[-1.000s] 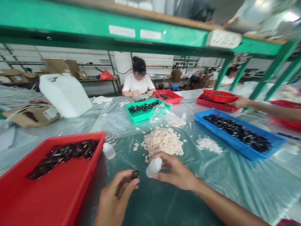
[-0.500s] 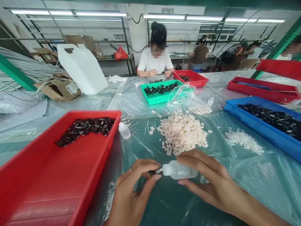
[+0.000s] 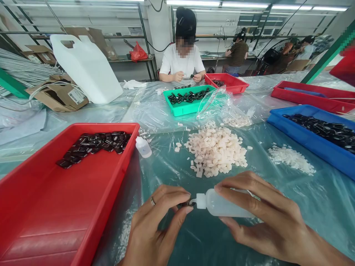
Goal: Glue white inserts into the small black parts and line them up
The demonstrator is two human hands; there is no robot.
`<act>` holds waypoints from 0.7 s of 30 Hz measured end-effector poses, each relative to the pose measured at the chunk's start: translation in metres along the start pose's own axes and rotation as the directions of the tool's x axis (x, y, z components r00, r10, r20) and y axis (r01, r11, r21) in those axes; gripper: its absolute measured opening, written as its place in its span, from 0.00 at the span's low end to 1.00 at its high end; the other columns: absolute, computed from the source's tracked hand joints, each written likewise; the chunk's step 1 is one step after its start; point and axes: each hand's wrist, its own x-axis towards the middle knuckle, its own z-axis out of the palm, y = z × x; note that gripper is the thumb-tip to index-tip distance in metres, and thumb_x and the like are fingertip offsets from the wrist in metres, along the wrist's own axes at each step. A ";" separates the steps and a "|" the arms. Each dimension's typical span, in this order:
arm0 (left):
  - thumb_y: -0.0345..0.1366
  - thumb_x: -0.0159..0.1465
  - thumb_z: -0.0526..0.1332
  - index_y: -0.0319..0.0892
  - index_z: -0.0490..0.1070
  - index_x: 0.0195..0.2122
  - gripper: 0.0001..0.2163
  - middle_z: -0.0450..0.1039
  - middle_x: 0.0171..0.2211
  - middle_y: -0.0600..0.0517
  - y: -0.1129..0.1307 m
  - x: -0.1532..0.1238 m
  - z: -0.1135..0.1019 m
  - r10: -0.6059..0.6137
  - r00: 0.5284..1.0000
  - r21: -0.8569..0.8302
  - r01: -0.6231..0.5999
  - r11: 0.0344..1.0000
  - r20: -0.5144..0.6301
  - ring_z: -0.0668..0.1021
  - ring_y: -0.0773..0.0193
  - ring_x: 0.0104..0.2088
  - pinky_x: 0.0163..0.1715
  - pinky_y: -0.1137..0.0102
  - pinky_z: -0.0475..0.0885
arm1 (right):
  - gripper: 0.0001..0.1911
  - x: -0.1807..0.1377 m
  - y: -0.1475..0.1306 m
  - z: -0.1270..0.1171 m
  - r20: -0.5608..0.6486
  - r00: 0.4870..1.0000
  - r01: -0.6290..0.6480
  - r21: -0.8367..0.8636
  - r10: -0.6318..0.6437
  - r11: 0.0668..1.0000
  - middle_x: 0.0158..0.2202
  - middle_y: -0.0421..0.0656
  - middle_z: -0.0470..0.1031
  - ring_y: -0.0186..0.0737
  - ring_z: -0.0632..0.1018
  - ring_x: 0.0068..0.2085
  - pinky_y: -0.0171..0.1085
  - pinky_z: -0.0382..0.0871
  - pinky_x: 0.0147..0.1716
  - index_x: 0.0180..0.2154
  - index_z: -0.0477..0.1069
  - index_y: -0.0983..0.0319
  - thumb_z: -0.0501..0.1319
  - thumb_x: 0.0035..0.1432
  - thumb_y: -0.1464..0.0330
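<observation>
Between the thumb and fingers of my left hand point(image 3: 161, 218) is a small dark piece point(image 3: 185, 203), mostly hidden by the fingertips. My right hand point(image 3: 263, 214) grips a translucent white squeeze bottle point(image 3: 230, 203), which lies on its side in the air with its narrow nozzle pointing left. The nozzle tip is at the dark piece; whether it touches cannot be made out. Just beyond my hands lies a heap of small cream-coloured plastic pieces point(image 3: 217, 149). A second small white bottle point(image 3: 143, 147) leans by the red tray point(image 3: 91, 207) on the left, which holds several shiny black parts point(image 3: 94, 145).
A blue tray point(image 3: 310, 135) of black parts stands at the right, beside a small pile of whitish bits point(image 3: 291, 159). Farther back are a green tray point(image 3: 180, 110), a clear plastic bag point(image 3: 213, 103) and a large white jug point(image 3: 85, 70). A co-worker point(image 3: 181, 61) sits opposite.
The bottle has shifted slightly right with my right hand, its nozzle still at the dark piece. My left hand stays nearly in place. The view has tilted down a little.
</observation>
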 end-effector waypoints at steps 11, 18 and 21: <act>0.21 0.68 0.65 0.45 0.74 0.49 0.14 0.79 0.42 0.52 0.000 0.000 0.002 0.019 1.000 -0.008 -0.019 1.000 -0.010 0.82 0.65 0.41 0.40 0.76 0.78 | 0.25 -0.002 -0.002 -0.001 0.024 1.000 0.004 -0.028 -0.003 1.000 0.52 0.49 0.74 0.47 0.80 0.48 0.54 0.74 0.54 0.60 0.70 0.60 0.65 0.62 0.75; 0.19 0.67 0.65 0.45 0.74 0.50 0.15 0.80 0.42 0.52 0.000 -0.001 0.002 0.026 1.000 -0.031 -0.026 0.999 -0.001 0.82 0.66 0.42 0.43 0.76 0.77 | 0.24 0.001 -0.002 -0.004 0.013 1.000 0.006 -0.033 -0.006 0.999 0.52 0.49 0.74 0.47 0.80 0.48 0.53 0.76 0.52 0.59 0.71 0.61 0.65 0.61 0.75; 0.18 0.67 0.64 0.45 0.74 0.51 0.16 0.80 0.43 0.52 0.000 -0.001 0.003 0.035 0.999 -0.049 -0.034 0.998 0.006 0.81 0.65 0.43 0.44 0.75 0.77 | 0.24 0.006 -0.002 -0.006 -0.008 1.000 0.014 0.010 -0.014 1.000 0.49 0.47 0.75 0.44 0.80 0.47 0.46 0.79 0.46 0.56 0.73 0.61 0.66 0.59 0.77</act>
